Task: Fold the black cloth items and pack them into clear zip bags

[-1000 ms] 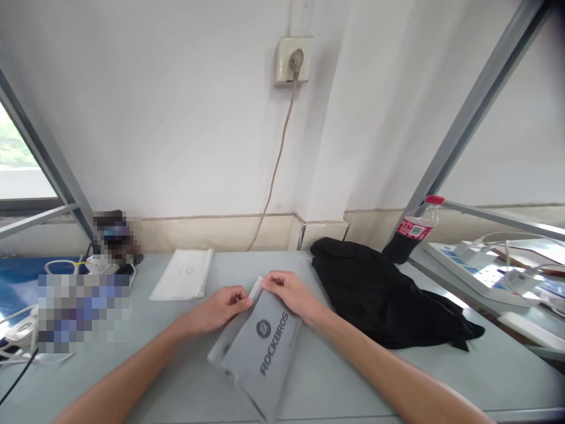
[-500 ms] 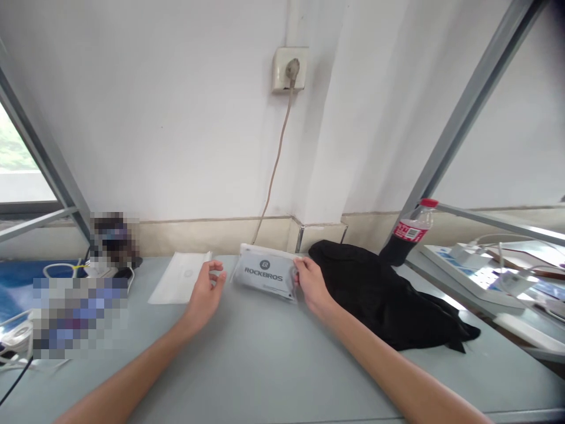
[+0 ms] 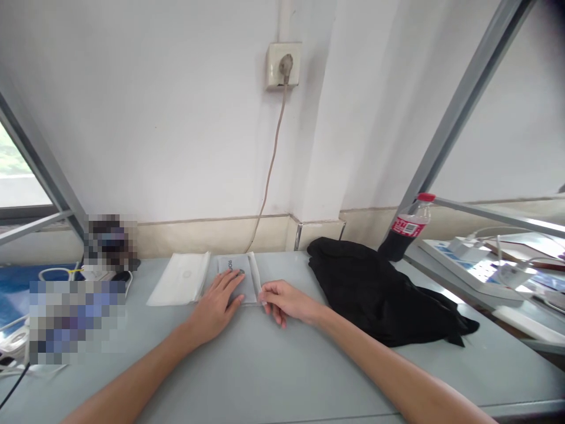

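Observation:
A clear zip pouch [image 3: 248,288] with dark lettering on a grey panel lies on the table, its lettering turned sideways. My left hand [image 3: 219,297] rests flat on it with the fingers stretched out, covering part of the print. At the pouch's right edge, my right hand [image 3: 282,299] pinches the near corner between thumb and finger. Just left of the pouch is a white translucent bag [image 3: 179,280] with a faint round mark, lying flat.
A crumpled black cloth [image 3: 375,294] lies to the right, with a cola bottle [image 3: 406,228] behind it. White chargers and cables [image 3: 507,271] sit on the far-right surface. Blurred items [image 3: 79,321] and cables are at left. A wall socket [image 3: 283,66] holds a plug whose cord hangs behind the table.
The pouch has been turned a quarter and laid down beside the white bag. My left hand has come onto it, and my right hand has shifted left with its edge.

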Demonstrator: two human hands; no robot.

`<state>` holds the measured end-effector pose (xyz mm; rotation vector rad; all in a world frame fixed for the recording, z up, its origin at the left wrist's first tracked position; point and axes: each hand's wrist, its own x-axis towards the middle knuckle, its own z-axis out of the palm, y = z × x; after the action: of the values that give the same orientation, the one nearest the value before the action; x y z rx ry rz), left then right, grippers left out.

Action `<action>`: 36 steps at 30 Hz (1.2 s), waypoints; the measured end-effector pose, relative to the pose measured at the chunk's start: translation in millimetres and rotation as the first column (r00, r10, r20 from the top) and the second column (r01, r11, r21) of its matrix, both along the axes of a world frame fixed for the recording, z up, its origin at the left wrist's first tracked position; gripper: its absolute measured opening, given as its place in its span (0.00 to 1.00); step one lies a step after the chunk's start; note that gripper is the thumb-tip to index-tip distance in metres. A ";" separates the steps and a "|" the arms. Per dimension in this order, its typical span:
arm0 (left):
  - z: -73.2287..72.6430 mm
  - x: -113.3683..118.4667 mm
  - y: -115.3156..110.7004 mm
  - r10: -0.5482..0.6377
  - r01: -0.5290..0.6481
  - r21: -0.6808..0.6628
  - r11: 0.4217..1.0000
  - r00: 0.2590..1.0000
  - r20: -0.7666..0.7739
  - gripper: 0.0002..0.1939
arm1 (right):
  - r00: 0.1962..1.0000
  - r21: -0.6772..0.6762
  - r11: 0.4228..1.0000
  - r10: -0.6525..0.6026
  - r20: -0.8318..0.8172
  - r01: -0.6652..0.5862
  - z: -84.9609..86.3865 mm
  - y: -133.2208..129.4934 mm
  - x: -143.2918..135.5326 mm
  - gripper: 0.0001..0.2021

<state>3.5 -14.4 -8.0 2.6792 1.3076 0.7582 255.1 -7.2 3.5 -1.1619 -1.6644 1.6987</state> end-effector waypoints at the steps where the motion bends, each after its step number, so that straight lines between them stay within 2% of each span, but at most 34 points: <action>1: -1.7 0.2 1.0 -0.011 0.011 0.022 1.000 1.000 -0.009 0.25 | 1.000 0.026 0.999 -0.022 0.001 0.022 -1.5 1.3 0.2 0.16; 4: -4.0 1.0 2.7 -0.019 0.021 0.072 0.997 0.999 -0.031 0.24 | 0.988 0.160 0.975 -0.151 -0.034 0.155 -4.2 5.1 1.5 0.24; 6: -3.7 1.3 2.7 0.026 -0.022 0.095 0.995 0.999 -0.037 0.20 | 0.979 0.219 0.954 -0.197 -0.048 0.203 -4.3 6.9 3.1 0.26; 9: -2.3 1.4 1.6 0.106 -0.100 0.117 0.988 0.994 -0.038 0.15 | 0.983 0.246 0.953 -0.182 -0.013 0.180 -3.7 7.2 4.9 0.22; 14: -2.2 -0.1 1.9 0.119 -0.113 0.126 0.986 0.992 -0.042 0.13 | 0.981 0.289 0.945 -0.180 0.075 0.151 -5.5 3.9 0.4 0.21; 17: -3.4 -2.0 3.9 0.130 -0.123 0.128 0.984 0.990 -0.046 0.13 | 0.958 0.409 0.902 -0.228 0.176 0.140 -0.3 10.9 11.4 0.18; 18: -3.8 -2.7 4.6 0.131 -0.124 0.130 0.984 0.990 -0.047 0.13 | 0.934 0.486 0.863 -0.277 0.226 0.139 4.2 16.9 22.2 0.17; 20: -4.3 -4.2 5.9 0.128 -0.121 0.132 0.984 0.991 -0.047 0.13 | 0.829 0.672 0.727 -0.458 0.320 0.142 16.9 34.2 56.6 0.15; 22: -4.6 -5.2 6.7 0.123 -0.117 0.133 0.984 0.991 -0.043 0.13 | 0.656 0.778 0.609 -0.652 0.380 0.155 31.5 56.0 104.9 0.14; 24: -4.5 -5.4 6.8 0.123 -0.117 0.134 0.984 0.992 -0.038 0.13 | 0.461 0.814 0.564 -0.764 0.451 0.140 42.7 77.0 157.4 0.14; 26: -3.5 -4.8 6.1 0.131 -0.126 0.137 0.983 0.991 -0.031 0.14 | 0.322 0.803 0.595 -0.767 0.555 0.037 47.3 92.7 202.9 0.18; 29: -0.1 -3.3 4.1 0.159 -0.157 0.128 0.979 0.987 -0.005 0.16 | 0.241 0.783 0.621 -0.763 0.599 0.020 41.6 103.5 244.8 0.21; 32: 3.1 -2.5 2.7 0.193 -0.194 0.117 0.974 0.981 0.020 0.18 | 0.177 0.783 0.619 -0.778 0.603 0.055 27.1 105.2 259.8 0.21; 36: 2.9 -2.4 3.3 0.218 -0.219 0.130 0.967 0.976 0.022 0.17 | 0.196 0.783 0.621 -0.772 0.605 0.029 8.8 106.1 264.3 0.16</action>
<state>1.2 -11.2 -5.1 2.6545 1.6268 0.9062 519.4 98.9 12.3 -2.1450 -1.8680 -0.2161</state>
